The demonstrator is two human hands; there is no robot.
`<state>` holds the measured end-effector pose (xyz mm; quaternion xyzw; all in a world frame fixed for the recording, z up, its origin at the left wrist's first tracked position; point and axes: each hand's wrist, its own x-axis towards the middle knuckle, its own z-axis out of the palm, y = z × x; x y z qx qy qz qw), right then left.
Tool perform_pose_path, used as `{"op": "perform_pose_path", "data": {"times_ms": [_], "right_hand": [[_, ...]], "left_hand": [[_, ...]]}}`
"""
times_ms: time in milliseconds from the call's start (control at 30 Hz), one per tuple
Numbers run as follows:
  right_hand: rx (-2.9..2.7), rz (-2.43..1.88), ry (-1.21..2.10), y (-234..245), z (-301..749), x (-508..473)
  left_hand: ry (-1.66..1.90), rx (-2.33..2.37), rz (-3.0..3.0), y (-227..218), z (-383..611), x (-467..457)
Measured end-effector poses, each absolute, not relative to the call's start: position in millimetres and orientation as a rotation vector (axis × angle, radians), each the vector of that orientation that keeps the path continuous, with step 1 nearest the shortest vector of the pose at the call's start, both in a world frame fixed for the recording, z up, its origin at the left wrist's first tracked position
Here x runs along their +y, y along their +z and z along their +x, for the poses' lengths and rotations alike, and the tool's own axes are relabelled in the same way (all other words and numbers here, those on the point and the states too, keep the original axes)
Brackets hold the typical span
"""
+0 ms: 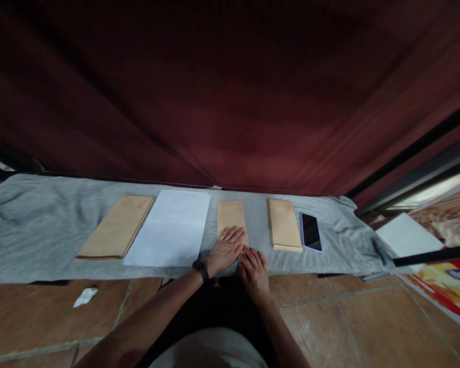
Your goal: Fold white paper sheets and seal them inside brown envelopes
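Note:
My left hand (226, 249) lies flat, fingers stretched out, on the near end of a brown envelope (230, 214) in the middle of a grey cloth (42, 230). A black band is on that wrist. My right hand (254, 272) rests just beside it at the cloth's near edge, fingers out and pressing down by the envelope's near corner. To the left lie a white sheet of paper (170, 228) and a stack of brown envelopes (118, 226). To the right lies another stack of brown envelopes (284, 224).
A dark phone (311, 231) lies right of the envelopes on the cloth. A dark red curtain (230, 92) hangs behind. The floor is brown tile (348, 327) with a white paper scrap (85, 296). White board (406, 235) and colourful printed material (448, 286) lie at the right.

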<state>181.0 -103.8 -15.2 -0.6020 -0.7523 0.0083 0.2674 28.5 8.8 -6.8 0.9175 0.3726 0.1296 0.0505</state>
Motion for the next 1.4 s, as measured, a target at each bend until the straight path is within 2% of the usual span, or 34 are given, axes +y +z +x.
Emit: {"op": "perform_pose_path", "data": {"times_ms": [167,433,633,767,933,1100,1233,1400], "right_hand": [[-1.939,-1.569,0.154,-15.6,190.7,-97.5],[-1.631,-1.868,0.212,-2.6,179.8,-70.7],[-1.026,-1.692,0.838,3.5,182.9,-51.3],[-0.870,-1.578,1.069,-0.3,179.6,-49.8],[-0.676,-1.429,1.209,3.0,168.9,-53.7],[-0.528,-1.323,1.250,12.3,170.5,-60.2],[-0.500,-1.293,1.297,14.8,166.8,-64.8],[-0.497,-1.281,1.317,11.0,164.7,-64.6]], "left_hand": [[0.427,1.117,2.774,0.5,12.1,-22.7],[0.511,1.192,2.748,1.0,-9.9,-62.9],[0.521,1.193,2.719,0.3,-12.6,-65.2],[0.560,1.175,2.605,0.6,-11.5,-65.7],[0.842,1.184,2.114,3.6,-10.5,-65.3],[1.202,1.304,1.205,12.6,-4.2,-56.3],[1.028,1.082,0.709,25.4,3.8,-46.8],[0.946,1.081,0.579,30.9,11.3,-37.2]]}}
